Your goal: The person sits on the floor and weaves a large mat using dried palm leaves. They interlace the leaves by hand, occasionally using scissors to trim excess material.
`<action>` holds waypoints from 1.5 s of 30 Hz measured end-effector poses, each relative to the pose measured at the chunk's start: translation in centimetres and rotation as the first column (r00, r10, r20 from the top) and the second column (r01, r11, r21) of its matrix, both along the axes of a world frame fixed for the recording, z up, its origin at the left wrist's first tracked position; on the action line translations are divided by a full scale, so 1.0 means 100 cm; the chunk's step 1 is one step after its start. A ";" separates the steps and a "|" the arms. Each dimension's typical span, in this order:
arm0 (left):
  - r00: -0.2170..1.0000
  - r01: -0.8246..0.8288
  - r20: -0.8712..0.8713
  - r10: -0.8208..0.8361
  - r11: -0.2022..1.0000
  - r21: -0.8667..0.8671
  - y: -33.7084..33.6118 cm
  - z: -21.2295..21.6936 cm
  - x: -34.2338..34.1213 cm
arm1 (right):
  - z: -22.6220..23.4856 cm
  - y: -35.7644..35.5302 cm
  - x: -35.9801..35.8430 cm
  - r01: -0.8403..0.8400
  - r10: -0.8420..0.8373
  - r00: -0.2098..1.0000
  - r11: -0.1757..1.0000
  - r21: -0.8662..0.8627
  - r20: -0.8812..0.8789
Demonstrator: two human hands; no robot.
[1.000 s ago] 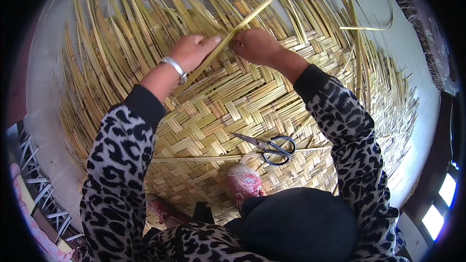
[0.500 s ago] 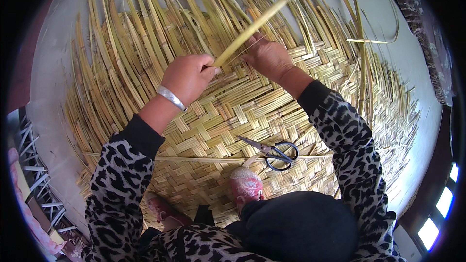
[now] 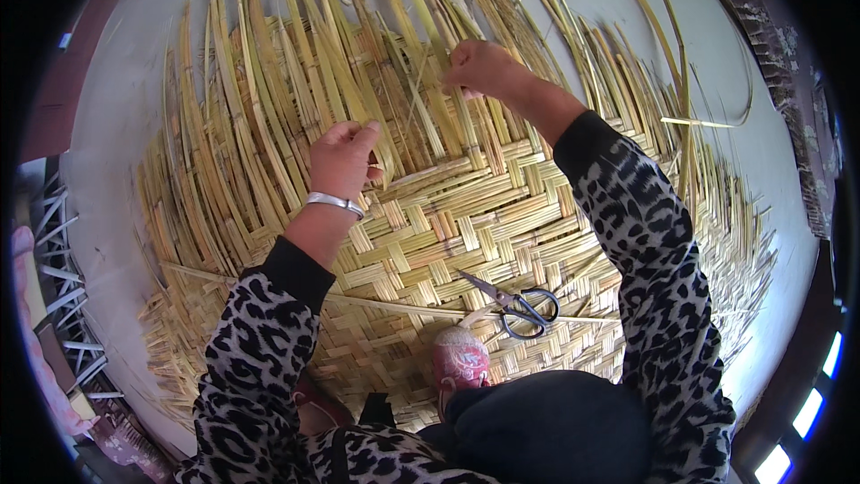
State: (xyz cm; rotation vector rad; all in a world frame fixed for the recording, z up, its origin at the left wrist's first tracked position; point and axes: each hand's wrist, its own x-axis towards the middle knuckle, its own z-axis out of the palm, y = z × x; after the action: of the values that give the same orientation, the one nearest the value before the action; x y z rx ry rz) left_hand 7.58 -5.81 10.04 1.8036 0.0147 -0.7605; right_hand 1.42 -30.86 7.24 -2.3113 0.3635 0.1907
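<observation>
A large mat of split reed strips (image 3: pixel 466 224) spreads under me, woven near my feet and loose at its far side. My left hand (image 3: pixel 343 161), with a silver bracelet at the wrist, hovers over the weave's edge beside the loose strips (image 3: pixel 260 90). Its fingers are curled toward the thumb; what they hold, if anything, I cannot make out. Farther off and to the right, my right hand (image 3: pixel 484 70) is closed on a reed strip (image 3: pixel 436 40) among the upright ends. The fingertips are partly hidden.
Scissors with dark handles (image 3: pixel 517 306) lie on the woven part, by my pink shoe (image 3: pixel 460 360). A long single strip (image 3: pixel 394 306) crosses the mat near them. Pale floor (image 3: pixel 107 215) borders the mat; a metal rack (image 3: pixel 64 278) stands at the left.
The long reed strip that slanted up from my left hand is no longer raised there. My right hand has moved farther away, my left slightly nearer to me, and the view has shifted.
</observation>
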 end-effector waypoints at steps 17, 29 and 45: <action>0.989 0.014 0.144 -0.024 0.998 0.069 -0.015 -0.007 -0.006 | -0.008 -0.011 0.085 0.327 -0.365 0.930 0.870 0.368 0.036; 0.691 0.508 0.430 -0.581 0.814 0.281 -0.038 -0.023 0.003 | 0.041 -0.011 -0.028 0.127 -0.422 0.898 0.521 0.844 0.125; 0.347 0.524 0.447 -0.824 0.566 0.637 -0.046 -0.006 -0.041 | -0.005 0.019 -0.146 0.557 -0.728 0.680 0.438 0.705 -0.085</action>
State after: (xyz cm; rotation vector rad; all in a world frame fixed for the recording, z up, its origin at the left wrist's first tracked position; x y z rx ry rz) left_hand 3.43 -10.43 9.45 2.4122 -1.3410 -0.5654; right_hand -13.22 -28.92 6.72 -1.2793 0.8786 -0.3079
